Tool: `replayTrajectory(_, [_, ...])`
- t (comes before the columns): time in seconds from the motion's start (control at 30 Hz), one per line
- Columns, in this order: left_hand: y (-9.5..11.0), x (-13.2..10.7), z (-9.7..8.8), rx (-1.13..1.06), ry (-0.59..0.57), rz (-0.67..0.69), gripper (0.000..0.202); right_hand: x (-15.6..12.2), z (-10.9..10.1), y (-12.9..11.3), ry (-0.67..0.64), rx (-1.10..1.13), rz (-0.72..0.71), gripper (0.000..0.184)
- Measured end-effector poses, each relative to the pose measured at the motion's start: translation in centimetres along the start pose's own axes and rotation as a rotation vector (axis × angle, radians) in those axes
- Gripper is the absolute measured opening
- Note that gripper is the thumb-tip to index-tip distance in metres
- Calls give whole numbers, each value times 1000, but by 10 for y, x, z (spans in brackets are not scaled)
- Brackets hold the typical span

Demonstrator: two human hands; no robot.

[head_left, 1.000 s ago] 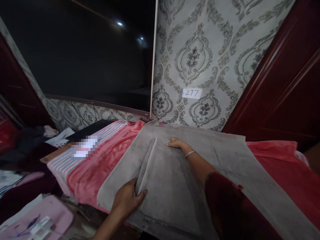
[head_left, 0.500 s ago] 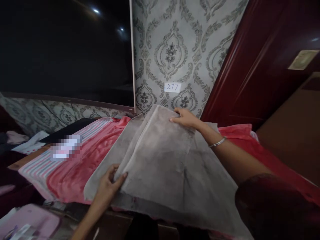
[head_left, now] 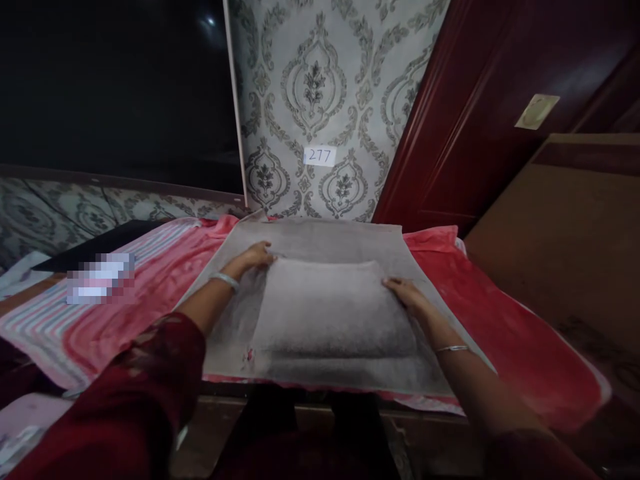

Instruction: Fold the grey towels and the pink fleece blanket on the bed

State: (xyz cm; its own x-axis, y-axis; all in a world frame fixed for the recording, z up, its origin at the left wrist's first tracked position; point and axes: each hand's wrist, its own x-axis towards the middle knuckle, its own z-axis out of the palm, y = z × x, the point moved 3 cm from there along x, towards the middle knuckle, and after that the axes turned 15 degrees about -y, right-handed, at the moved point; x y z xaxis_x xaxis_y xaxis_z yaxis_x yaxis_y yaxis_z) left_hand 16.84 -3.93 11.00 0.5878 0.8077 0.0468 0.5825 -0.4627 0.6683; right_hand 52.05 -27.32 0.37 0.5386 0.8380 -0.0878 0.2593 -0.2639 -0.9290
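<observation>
A folded grey cloth (head_left: 330,307) lies on a larger spread grey cloth (head_left: 320,237). My left hand (head_left: 256,255) is closed at the folded cloth's far left corner, thumb and fingers together on its edge. At the opposite far corner my right hand (head_left: 404,293) has its fingertips pinched on the cloth's right edge. Both cloths rest over a red blanket (head_left: 505,320), whose striped border shows at the left. A small red mark is visible near the grey cloth's front left.
A large dark screen (head_left: 115,93) stands behind at the left. Patterned wallpaper with a paper label (head_left: 320,156) reading 277 is straight ahead. To the right are a dark red door frame (head_left: 425,133) and a brown panel (head_left: 565,220). A blurred-out object (head_left: 100,279) lies on the blanket's striped part.
The grey cloth has gone from being held slanted to lying as a flat, smaller folded rectangle. My left hand moved from the near left edge to the far left corner. The view shifted.
</observation>
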Motion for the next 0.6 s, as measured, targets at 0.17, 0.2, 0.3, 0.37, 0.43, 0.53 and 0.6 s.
replayTrajectory(0.17, [-24, 5, 52, 111, -80, -34, 43, -6, 4, 57, 73, -135, 71, 43])
replayTrajectory(0.2, [-28, 7, 54, 135, -89, -36, 43, -3, 1, 57, 74, -161, 72, 46])
replayTrajectory(0.3, [-28, 9, 59, 201, -104, -32, 40, 8, -2, 38, 105, -271, 17, 56])
replayTrajectory(0.37, [-18, 6, 74, 294, -146, 37, 43, 13, 11, 15, 120, -463, -116, 59])
replayTrajectory(0.43, [-1, -3, 104, 421, -235, 166, 52, 14, 35, -6, 98, -711, -248, 59])
replayTrajectory(0.53, [21, -24, 156, 526, -364, 320, 67, 12, 73, -16, 25, -989, -262, 61])
replayTrajectory(0.6, [28, -36, 182, 561, -381, 359, 73, 10, 87, -9, -21, -1095, -187, 62])
